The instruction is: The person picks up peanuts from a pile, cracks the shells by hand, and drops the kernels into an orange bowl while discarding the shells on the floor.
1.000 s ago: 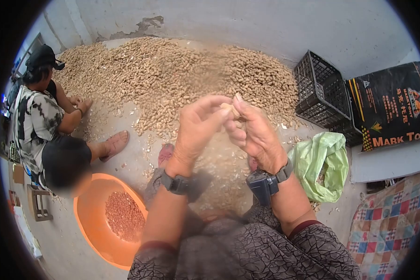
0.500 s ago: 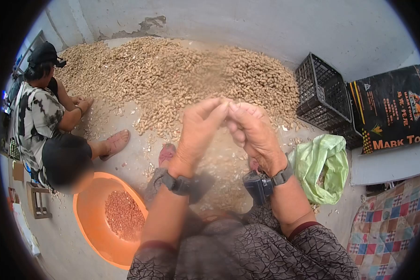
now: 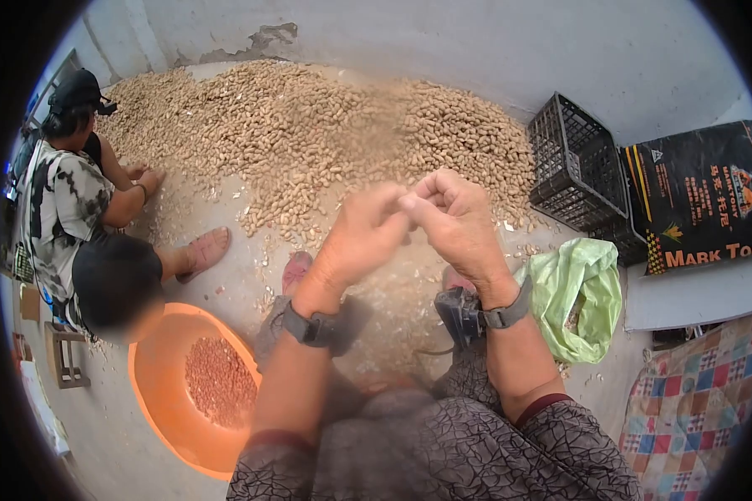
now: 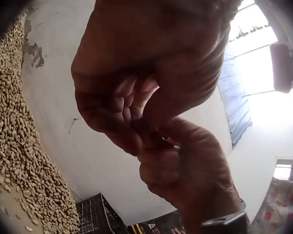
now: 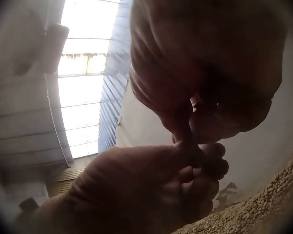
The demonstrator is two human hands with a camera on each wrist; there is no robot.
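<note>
My left hand (image 3: 361,234) and right hand (image 3: 464,230) meet at their fingertips in front of the peanut heap (image 3: 309,142). Thumbs and curled fingers of both pinch a peanut, which the fingers hide in every view. Seen from the left wrist, the left hand (image 4: 151,63) is above with its fingers bent, and the right hand (image 4: 185,170) comes up against its tips. The right wrist view shows the right hand (image 5: 210,63) over the left hand (image 5: 141,185), tips touching.
An orange tub (image 3: 154,376) holds red shelled peanut kernels (image 3: 219,382). At right are a green sack (image 3: 564,288), a black crate (image 3: 576,167) and a black printed bag (image 3: 702,196). Another person (image 3: 75,192) sits at left beside the heap. Shell bits litter the floor.
A peanut showed between my fingertips one second ago and is now covered by them. The right hand has turned, its thumb now pressed across toward the left fingertips. The hands stay together.
</note>
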